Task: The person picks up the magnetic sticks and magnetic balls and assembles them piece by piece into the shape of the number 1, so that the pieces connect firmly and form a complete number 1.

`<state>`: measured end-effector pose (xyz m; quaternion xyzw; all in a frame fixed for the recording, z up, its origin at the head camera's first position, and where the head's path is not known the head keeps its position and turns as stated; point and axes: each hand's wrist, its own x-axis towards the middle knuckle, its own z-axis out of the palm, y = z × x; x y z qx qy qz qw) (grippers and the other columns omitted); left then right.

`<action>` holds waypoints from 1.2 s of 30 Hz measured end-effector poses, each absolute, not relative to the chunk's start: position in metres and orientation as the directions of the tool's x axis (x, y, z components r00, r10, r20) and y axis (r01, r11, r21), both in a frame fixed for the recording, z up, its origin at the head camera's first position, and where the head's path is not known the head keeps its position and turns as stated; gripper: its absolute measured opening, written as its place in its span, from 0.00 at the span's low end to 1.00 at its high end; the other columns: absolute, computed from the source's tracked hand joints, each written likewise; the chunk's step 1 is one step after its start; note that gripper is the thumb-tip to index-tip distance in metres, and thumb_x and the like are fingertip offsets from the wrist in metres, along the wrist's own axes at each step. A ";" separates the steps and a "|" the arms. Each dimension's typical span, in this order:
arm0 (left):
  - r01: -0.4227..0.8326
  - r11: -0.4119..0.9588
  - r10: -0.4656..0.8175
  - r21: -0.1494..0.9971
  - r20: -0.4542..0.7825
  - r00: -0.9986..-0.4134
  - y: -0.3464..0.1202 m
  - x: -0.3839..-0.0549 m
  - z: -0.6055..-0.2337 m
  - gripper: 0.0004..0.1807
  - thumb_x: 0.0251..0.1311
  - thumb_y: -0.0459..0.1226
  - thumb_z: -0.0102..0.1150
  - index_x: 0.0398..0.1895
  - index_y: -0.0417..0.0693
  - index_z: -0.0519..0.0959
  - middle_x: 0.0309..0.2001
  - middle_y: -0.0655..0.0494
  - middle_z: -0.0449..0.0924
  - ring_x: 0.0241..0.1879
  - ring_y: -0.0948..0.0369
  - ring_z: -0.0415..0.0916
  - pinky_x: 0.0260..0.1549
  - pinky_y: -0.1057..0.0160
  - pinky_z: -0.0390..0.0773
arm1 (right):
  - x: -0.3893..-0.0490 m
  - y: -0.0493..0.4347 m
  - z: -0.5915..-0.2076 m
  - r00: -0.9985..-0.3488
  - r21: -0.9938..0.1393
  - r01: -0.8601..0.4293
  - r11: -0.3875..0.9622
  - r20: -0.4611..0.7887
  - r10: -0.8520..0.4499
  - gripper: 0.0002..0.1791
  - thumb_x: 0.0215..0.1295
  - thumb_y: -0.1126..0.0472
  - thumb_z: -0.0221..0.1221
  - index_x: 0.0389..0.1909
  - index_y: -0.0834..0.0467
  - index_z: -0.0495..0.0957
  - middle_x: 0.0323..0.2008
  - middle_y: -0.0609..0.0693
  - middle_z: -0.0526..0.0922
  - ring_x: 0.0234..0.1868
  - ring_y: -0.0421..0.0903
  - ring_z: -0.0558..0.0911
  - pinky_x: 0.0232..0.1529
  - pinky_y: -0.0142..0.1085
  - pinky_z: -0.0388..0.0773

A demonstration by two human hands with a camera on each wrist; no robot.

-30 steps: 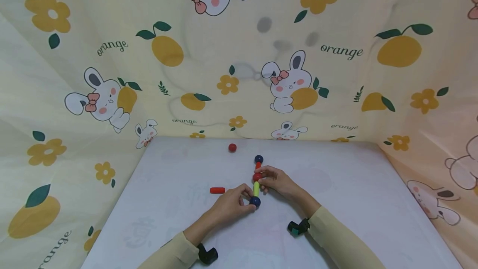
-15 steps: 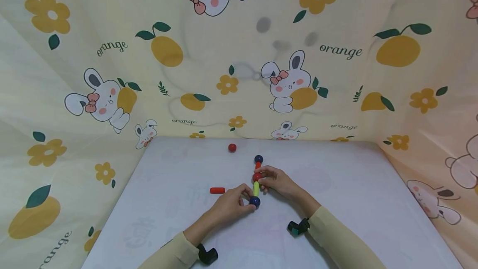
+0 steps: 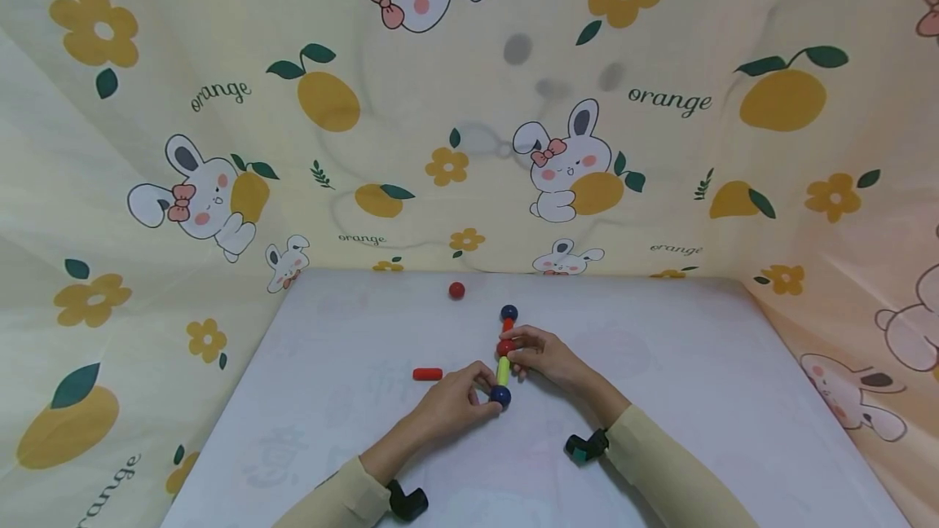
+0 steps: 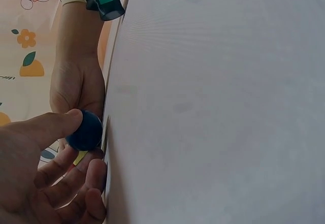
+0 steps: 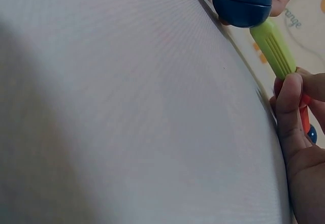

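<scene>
A chain of balls and rods lies on the white table, running away from the person. Its near end is a dark blue ball, which my left hand pinches between thumb and fingers. A yellow-green rod joins that ball to a red ball, gripped by my right hand. Beyond it, a red rod, partly hidden by the right fingers, leads to a second dark blue ball. In the left wrist view the thumb presses on the near blue ball.
A loose red rod lies left of the chain, near the left hand. Farther back rests a single red ball. Behind the white table hangs a printed cloth, which also runs along both sides.
</scene>
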<state>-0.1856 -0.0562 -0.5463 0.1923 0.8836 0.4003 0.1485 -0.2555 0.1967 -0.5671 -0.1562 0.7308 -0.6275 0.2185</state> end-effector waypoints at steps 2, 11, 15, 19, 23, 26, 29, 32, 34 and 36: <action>0.224 0.601 0.460 0.767 -0.104 -0.882 -0.057 -0.186 -0.546 0.17 0.65 0.48 0.76 0.51 0.64 0.79 0.47 0.69 0.88 0.30 0.65 0.75 0.29 0.66 0.74 | -0.255 0.197 -0.566 -0.856 -0.985 0.045 0.166 -0.123 -0.501 0.24 0.79 0.62 0.62 0.72 0.60 0.74 0.60 0.63 0.85 0.41 0.48 0.83 0.44 0.34 0.86; 0.208 0.616 0.437 0.760 -0.110 -0.893 -0.062 -0.185 -0.541 0.15 0.66 0.49 0.75 0.51 0.63 0.80 0.47 0.70 0.87 0.34 0.66 0.78 0.33 0.65 0.77 | -0.256 0.198 -0.566 -0.857 -0.984 0.049 0.173 -0.130 -0.498 0.25 0.79 0.62 0.62 0.72 0.60 0.74 0.59 0.61 0.86 0.41 0.47 0.84 0.44 0.34 0.86; 0.213 0.651 0.404 0.728 -0.096 -0.910 -0.069 -0.186 -0.532 0.15 0.67 0.48 0.74 0.53 0.61 0.83 0.48 0.67 0.86 0.36 0.66 0.78 0.36 0.64 0.79 | -0.257 0.198 -0.567 -0.859 -0.983 0.053 0.175 -0.134 -0.495 0.25 0.79 0.62 0.63 0.72 0.59 0.74 0.59 0.59 0.86 0.41 0.47 0.85 0.44 0.35 0.86; 0.251 0.683 0.394 0.685 -0.057 -0.917 -0.077 -0.189 -0.526 0.15 0.69 0.47 0.73 0.55 0.58 0.84 0.49 0.67 0.85 0.37 0.67 0.77 0.38 0.65 0.79 | -0.257 0.198 -0.567 -0.860 -0.982 0.061 0.178 -0.142 -0.490 0.24 0.79 0.61 0.63 0.72 0.58 0.74 0.58 0.58 0.87 0.42 0.48 0.85 0.44 0.35 0.86; 0.296 0.688 0.413 0.663 -0.022 -0.910 -0.085 -0.194 -0.522 0.15 0.70 0.45 0.72 0.56 0.55 0.84 0.48 0.66 0.85 0.37 0.67 0.76 0.38 0.65 0.79 | -0.256 0.198 -0.567 -0.859 -0.981 0.063 0.183 -0.146 -0.490 0.24 0.79 0.61 0.63 0.72 0.58 0.74 0.59 0.58 0.86 0.42 0.48 0.84 0.45 0.35 0.86; 0.305 0.694 0.416 0.652 -0.017 -0.909 -0.092 -0.198 -0.521 0.15 0.70 0.45 0.72 0.56 0.56 0.85 0.45 0.66 0.83 0.37 0.66 0.74 0.37 0.66 0.77 | -0.255 0.198 -0.566 -0.860 -0.980 0.072 0.184 -0.155 -0.487 0.25 0.79 0.61 0.63 0.72 0.58 0.74 0.59 0.58 0.86 0.42 0.48 0.84 0.45 0.35 0.86; 0.318 0.702 0.420 0.637 -0.009 -0.907 -0.099 -0.201 -0.519 0.16 0.70 0.45 0.72 0.58 0.56 0.85 0.43 0.60 0.82 0.36 0.63 0.73 0.36 0.66 0.76 | -0.255 0.198 -0.565 -0.862 -0.979 0.088 0.184 -0.168 -0.479 0.25 0.78 0.61 0.63 0.72 0.57 0.74 0.59 0.57 0.87 0.42 0.48 0.85 0.45 0.35 0.86; 0.336 0.707 0.427 0.622 0.003 -0.904 -0.106 -0.203 -0.517 0.16 0.70 0.44 0.72 0.58 0.55 0.84 0.45 0.55 0.82 0.37 0.62 0.72 0.37 0.65 0.76 | -0.255 0.197 -0.566 -0.863 -0.978 0.104 0.180 -0.179 -0.472 0.25 0.78 0.61 0.64 0.72 0.57 0.75 0.59 0.57 0.86 0.42 0.48 0.85 0.45 0.35 0.86; 0.340 0.710 0.428 0.617 0.005 -0.904 -0.111 -0.204 -0.515 0.16 0.70 0.43 0.72 0.58 0.54 0.84 0.48 0.54 0.83 0.40 0.62 0.73 0.40 0.64 0.78 | -0.255 0.197 -0.566 -0.862 -0.979 0.099 0.177 -0.173 -0.476 0.25 0.78 0.62 0.63 0.72 0.58 0.74 0.59 0.58 0.86 0.42 0.47 0.84 0.45 0.35 0.86; 0.340 0.717 0.426 0.609 0.004 -0.905 -0.115 -0.206 -0.515 0.16 0.70 0.43 0.72 0.58 0.54 0.84 0.51 0.55 0.83 0.42 0.61 0.75 0.44 0.62 0.80 | -0.255 0.196 -0.566 -0.860 -0.980 0.097 0.172 -0.169 -0.481 0.25 0.78 0.63 0.63 0.73 0.59 0.74 0.59 0.59 0.86 0.41 0.47 0.84 0.44 0.34 0.86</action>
